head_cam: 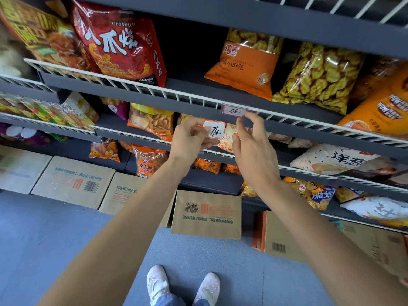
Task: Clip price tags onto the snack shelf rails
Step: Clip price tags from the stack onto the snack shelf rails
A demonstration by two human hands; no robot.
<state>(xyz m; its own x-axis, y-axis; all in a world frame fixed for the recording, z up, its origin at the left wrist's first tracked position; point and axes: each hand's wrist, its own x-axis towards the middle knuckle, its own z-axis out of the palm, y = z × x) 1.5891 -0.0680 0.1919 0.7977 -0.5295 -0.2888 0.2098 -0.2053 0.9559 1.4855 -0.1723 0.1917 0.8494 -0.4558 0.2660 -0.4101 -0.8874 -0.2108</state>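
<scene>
A price tag [233, 111] in a clear holder is seen clipped onto the white wire rail [154, 92] of the upper snack shelf, just below the orange snack bag [244, 69]. The right hand [254, 149] is raised just under that clipped tag, its fingers loosely spread and gripping nothing; whether a fingertip touches the holder cannot be told. A second tag [213, 131], white with a red border, is pinched in the left hand [192, 140], just below and left of the clipped tag.

One tag is judged placed and the next one readied. The next move would call for the held tag to be carried to a free stretch of rail and pressed on squarely.

Below the clipped tag, further wire-fronted shelves of snack bags are seen, with cardboard boxes [206, 214] on a grey floor [55, 239].
</scene>
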